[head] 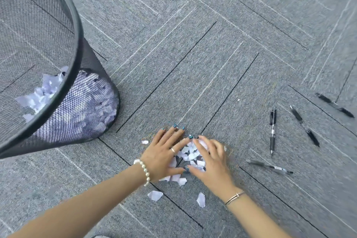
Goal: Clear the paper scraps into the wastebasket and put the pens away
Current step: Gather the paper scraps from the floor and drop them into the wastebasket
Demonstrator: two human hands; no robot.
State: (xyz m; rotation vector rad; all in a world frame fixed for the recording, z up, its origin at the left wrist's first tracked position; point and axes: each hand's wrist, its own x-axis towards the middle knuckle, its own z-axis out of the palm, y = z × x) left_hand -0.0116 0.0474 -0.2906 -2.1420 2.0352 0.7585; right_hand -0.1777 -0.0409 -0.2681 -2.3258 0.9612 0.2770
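- Paper scraps (pixel 190 153): small, torn, irregular white pieces heaped on the floor (pixel 212 35) between both hands; a few loose pieces lie just beside the heap, nearer the camera.
- Left hand (pixel 164 155): fingers straight and spread, palm down, pressing against the heap's left side; pearl bracelet (pixel 144 172) on the wrist.
- Right hand (pixel 211 160): fingers lightly bent, cupped over the heap's right side; whether it grips any scraps cannot be told.
- Wastebasket (pixel 76 31): round black wire mesh, well to the left, with white scraps visible inside.
- Pens (pixel 272 130): four slim black pens scattered on the floor to the right, apart from the hands.
- Floor: grey carpet tiles, ribbed texture, thin light and dark stripes.
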